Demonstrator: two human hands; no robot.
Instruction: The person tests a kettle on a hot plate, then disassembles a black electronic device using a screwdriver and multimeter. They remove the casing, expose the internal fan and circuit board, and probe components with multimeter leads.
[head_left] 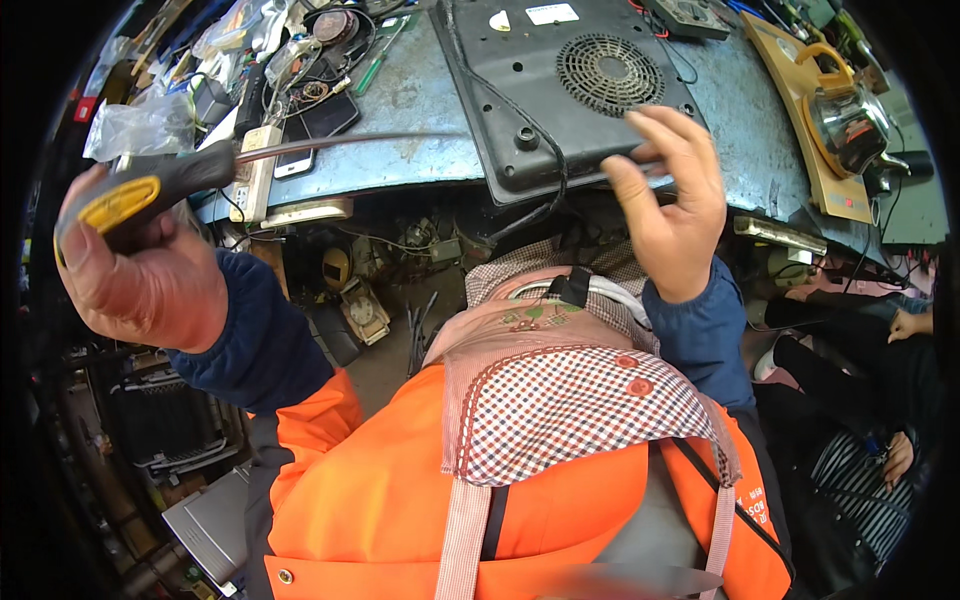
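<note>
My left hand (150,270) is raised at the left, its fingers wrapped round the black and yellow handle of a screwdriver (130,200). The long thin shaft points right over the bench, blurred toward its tip. My right hand (680,195) is lifted at the near right corner of a flat black appliance, thumb and fingers apart, holding nothing. That appliance, which looks like an induction cooker (510,90), lies with its underside up, showing a round fan grille (610,75), small feet and screw holes. Its black cord (545,135) runs across the underside and over the bench's front edge.
Left on the blue bench (400,160) lie a smartphone (296,150), a power strip (257,170), a plastic bag (145,125) and a green screwdriver (370,75). A multimeter (690,15) and a glass pot (850,125) on a board stand right. Another person (840,350) sits at the right.
</note>
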